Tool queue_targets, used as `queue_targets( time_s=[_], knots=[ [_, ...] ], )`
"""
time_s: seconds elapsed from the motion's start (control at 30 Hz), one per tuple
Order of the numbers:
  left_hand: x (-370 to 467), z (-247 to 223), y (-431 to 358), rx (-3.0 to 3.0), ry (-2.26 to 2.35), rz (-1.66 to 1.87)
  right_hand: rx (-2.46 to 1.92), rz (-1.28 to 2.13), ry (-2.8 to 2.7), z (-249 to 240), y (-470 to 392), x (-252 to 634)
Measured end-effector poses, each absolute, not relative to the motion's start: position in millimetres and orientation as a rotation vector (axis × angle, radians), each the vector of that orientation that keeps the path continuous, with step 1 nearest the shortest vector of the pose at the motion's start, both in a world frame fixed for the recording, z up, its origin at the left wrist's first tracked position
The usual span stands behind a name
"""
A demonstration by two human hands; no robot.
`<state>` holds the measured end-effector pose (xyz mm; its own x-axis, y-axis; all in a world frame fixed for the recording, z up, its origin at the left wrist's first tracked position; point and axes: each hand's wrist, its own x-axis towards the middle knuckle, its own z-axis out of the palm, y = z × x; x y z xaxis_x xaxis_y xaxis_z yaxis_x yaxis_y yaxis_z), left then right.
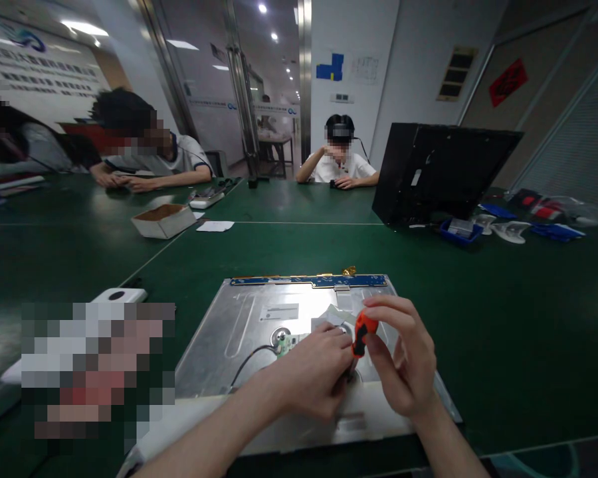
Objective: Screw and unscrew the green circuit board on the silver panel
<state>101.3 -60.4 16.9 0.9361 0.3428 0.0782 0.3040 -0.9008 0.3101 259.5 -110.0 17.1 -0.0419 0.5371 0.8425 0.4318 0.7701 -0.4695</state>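
A flat metal panel (214, 332) lies on the table before me, with a blue circuit strip (299, 281) along its far edge. My right hand (403, 358) pinches the handle of an orange and black screwdriver (363, 332), which stands nearly upright over the panel. Close to the screwdriver's shaft, my left hand (319, 368) rests on the panel with its fingers curled; what they hold, if anything, is hidden. Beside the left fingers shows part of a small green circuit board (288, 342), with a black cable (246, 360) running from it.
A black monitor-like case (443, 172) stands at the back right near a blue tray (461, 232). An open white box (163, 221) sits at the left beside a paper (215, 226). Several people sit around the green table (518, 332). A white device (119, 295) lies left of the panel.
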Motion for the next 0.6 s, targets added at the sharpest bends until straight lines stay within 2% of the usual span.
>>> queue_targets(
  time_s=[0.6],
  knots=[
    [101.3, 14.7, -59.5, 2.793, 0.47, 0.21, -0.756, 0.236, -1.631, 16.4, -107.8, 256.3]
  ],
)
